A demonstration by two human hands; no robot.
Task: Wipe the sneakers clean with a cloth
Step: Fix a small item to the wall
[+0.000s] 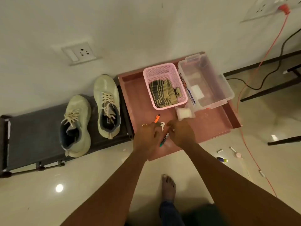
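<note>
Two pale cream sneakers stand side by side on a dark low rack [32, 128], the left sneaker [76, 126] nearer me and the right sneaker [107, 103] further back. A striped cloth [164, 92] lies crumpled in a pink basket [158, 70] on a pink tray table [211, 121]. My left hand [146, 137] and my right hand [182, 136] hover close together over the tray's front part, fingers bent down around a small key [162, 125]. A marker pen [164, 140] lies between them, its upper end under my right thumb. Neither hand touches the cloth or the sneakers.
A clear plastic box [216, 88] stands right of the basket, a white cup [184, 113] in front of it. An orange item [157, 118] and a ring [144, 125] lie by the key. An orange cable [244, 95] runs down the floor at right. My bare foot [169, 186] is below.
</note>
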